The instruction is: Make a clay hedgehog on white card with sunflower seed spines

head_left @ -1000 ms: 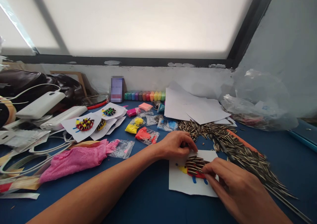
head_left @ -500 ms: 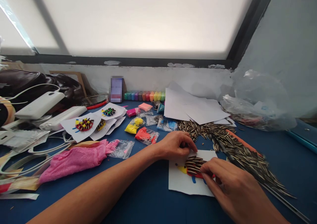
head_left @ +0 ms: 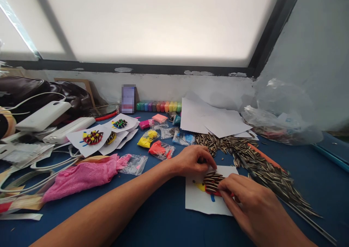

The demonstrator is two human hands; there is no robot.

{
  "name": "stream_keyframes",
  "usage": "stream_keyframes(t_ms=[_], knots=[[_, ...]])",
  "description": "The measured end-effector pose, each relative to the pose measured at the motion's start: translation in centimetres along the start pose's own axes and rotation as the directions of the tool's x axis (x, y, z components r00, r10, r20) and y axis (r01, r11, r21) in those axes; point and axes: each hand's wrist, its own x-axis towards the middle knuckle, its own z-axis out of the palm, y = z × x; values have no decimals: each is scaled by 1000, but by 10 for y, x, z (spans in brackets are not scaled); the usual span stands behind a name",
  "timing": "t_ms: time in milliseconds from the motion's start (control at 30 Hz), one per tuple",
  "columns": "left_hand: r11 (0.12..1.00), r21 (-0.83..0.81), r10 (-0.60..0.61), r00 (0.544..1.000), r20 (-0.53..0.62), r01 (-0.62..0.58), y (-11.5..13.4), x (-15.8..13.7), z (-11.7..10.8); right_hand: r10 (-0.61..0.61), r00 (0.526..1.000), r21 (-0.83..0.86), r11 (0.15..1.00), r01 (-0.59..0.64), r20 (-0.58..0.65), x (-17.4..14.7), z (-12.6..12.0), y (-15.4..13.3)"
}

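Observation:
A white sheet of paper (head_left: 196, 203) lies on the blue table and bears a clay hedgehog (head_left: 202, 187) with a yellow face, red body and blue feet. Rows of striped sunflower seeds (head_left: 212, 182) stick out of its back. My right hand (head_left: 251, 199) is closed in a pinch at the right part of the body; its fingertips meet the seeds there and hide the hedgehog's rear. At the sheet's top edge rests my left hand (head_left: 195, 160), its fingers curled together. What they hold, if anything, is hidden.
Loose sunflower seeds (head_left: 275, 178) spread to the right, around an orange strip (head_left: 267, 156). Bags of clay (head_left: 160, 149), white paper (head_left: 215, 118) and a propped phone (head_left: 128, 98) stand behind. On the left are more seed hedgehogs (head_left: 92, 136), a pink cloth (head_left: 81, 178) and white cables.
My right hand has shifted slightly left along the hedgehog's body, still pinched at the seeds. My left hand has stayed at the sheet's top edge.

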Motion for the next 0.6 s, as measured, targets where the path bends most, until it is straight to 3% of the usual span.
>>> stream_keyframes(t_ms=[333,600], knots=[[1000,3,-5,1000,-11,5,-1,0,2,-7,1000,-52,999,8,22,3,1,1],[1000,3,-6,1000,-3,6,-2,0,1,-6,993,-131,991,-9,-114,6,-20,8]])
